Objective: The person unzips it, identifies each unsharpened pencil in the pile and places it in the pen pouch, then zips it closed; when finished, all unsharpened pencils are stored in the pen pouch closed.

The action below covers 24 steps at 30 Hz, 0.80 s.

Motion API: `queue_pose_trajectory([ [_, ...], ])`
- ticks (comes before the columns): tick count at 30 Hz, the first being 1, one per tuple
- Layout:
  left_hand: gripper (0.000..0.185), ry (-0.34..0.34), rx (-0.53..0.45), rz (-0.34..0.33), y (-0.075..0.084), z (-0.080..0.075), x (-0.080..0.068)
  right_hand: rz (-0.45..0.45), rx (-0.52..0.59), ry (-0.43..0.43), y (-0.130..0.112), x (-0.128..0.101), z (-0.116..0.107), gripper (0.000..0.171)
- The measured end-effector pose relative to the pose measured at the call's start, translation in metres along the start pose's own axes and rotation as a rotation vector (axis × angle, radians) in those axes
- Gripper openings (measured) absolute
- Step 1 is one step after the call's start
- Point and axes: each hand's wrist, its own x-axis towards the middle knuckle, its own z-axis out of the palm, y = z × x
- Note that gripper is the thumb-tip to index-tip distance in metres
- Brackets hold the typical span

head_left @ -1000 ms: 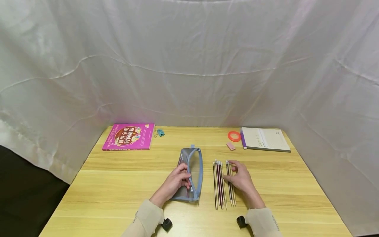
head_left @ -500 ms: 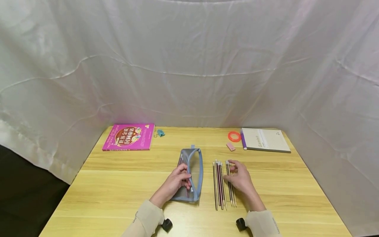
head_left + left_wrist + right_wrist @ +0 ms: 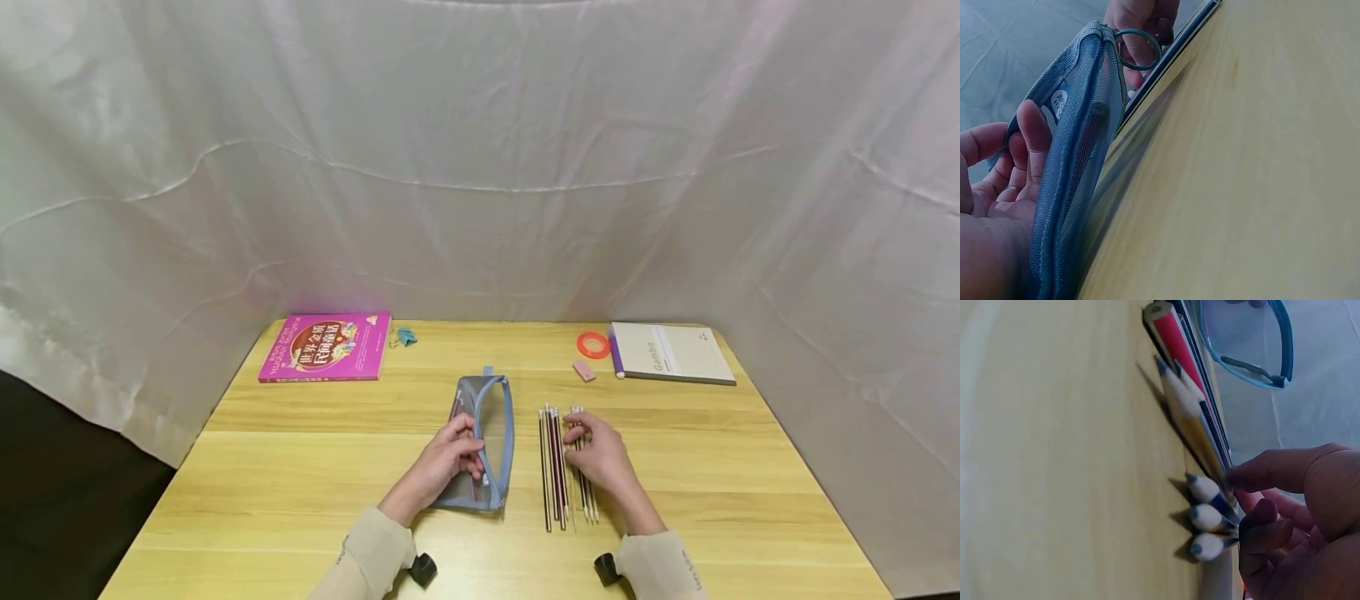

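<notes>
A grey-blue mesh pencil pouch (image 3: 495,433) lies with its zipped mouth spread. My left hand (image 3: 444,462) grips its left edge, fingers curled round the mesh in the left wrist view. Something dark reddish shows through the pouch. To its right lies a row of pencils (image 3: 553,467), striped and dark red, points toward me. My right hand (image 3: 606,457) is over the right part of the row. Its thumb and fingers pinch a yellowish pencil (image 3: 1200,428); the fingers hide its far part. Three sharpened pencils (image 3: 1209,517) lie beside it, under that hand.
At the back left are a pink book (image 3: 325,347) and a teal binder clip (image 3: 407,336). An orange tape roll (image 3: 593,345), a pink eraser (image 3: 583,371) and a white notebook (image 3: 671,353) lie at the back right. Pale curtains (image 3: 480,167) surround the table.
My right hand has shifted slightly left, from the right-hand group of pencils toward the middle, with its index finger now bent in closer to the thumb. The left hand and pouch have stayed put.
</notes>
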Motion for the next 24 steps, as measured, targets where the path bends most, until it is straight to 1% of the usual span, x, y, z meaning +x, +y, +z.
queue_pose_trajectory([
  [4, 0.012, 0.001, -0.004, 0.003, -0.0002, -0.0005, 0.0004, -0.002, -0.013, 0.007, 0.0015, 0.0005, -0.0031, 0.064],
  [9, 0.013, 0.000, -0.002, 0.005, -0.0001, -0.0008, 0.0003, -0.012, -0.017, 0.001, 0.0009, 0.0017, -0.0026, 0.056],
  [12, 0.013, 0.001, -0.003, 0.005, -0.0002, -0.0006, 0.0003, -0.016, -0.027, -0.009, -0.0020, 0.0021, 0.0009, 0.055],
  [19, 0.021, 0.001, -0.006, 0.003, 0.0002, 0.0008, 0.0005, -0.004, -0.047, -0.006, -0.0035, 0.0022, 0.0036, 0.061],
  [24, 0.016, 0.002, -0.003, 0.001, 0.0001, 0.0002, 0.0007, -0.007, -0.054, 0.001, -0.0021, 0.0028, 0.0009, 0.068],
])
